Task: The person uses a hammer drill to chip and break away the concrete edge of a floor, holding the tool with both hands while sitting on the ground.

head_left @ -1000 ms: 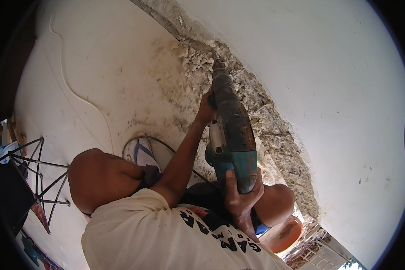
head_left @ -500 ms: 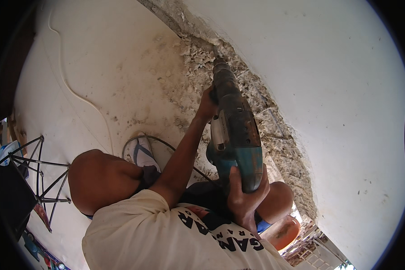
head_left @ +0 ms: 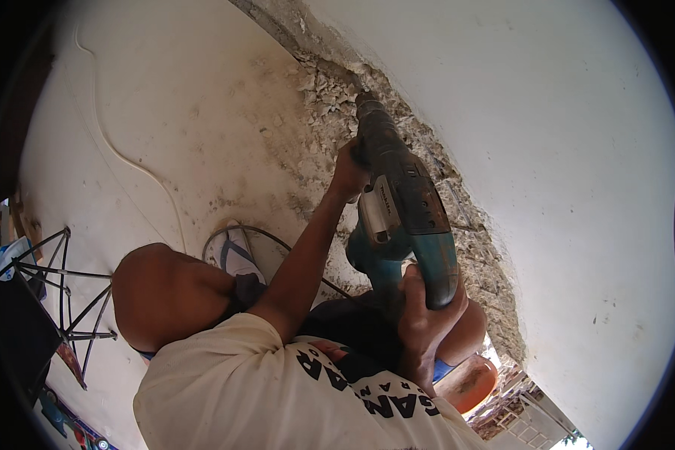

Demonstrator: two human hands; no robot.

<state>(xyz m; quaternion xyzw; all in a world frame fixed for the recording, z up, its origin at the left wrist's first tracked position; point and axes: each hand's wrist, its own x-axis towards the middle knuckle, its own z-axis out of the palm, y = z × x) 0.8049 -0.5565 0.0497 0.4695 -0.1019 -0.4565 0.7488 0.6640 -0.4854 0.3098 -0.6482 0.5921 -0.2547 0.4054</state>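
Note:
A teal-and-black rotary hammer [head_left: 412, 202] slants across the middle, its dark nose pointing away toward the broken strip [head_left: 397, 105] at the foot of the white wall. My left hand [head_left: 350, 171] is wrapped round the grip near the tool's front. At the back end, my right hand [head_left: 431, 311] closes round the rear handle, thumb on the near side. Against the rubble [head_left: 330, 94] the bit's tip is hard to make out. A dark cord [head_left: 285, 244] runs beside my knee.
The white wall [head_left: 570, 172] fills the right side. On the dusty floor [head_left: 180, 82] a pale cable [head_left: 101, 127] winds at the left. A folding metal frame [head_left: 64, 292] stands behind my left knee. An orange-brown container [head_left: 472, 382] sits by my right knee. My sandalled foot [head_left: 238, 251] is near the cord.
The rotary hammer's rear has swung to the right, and my right hand has moved with it. My left hand has shifted slightly right. Both keep their hold.

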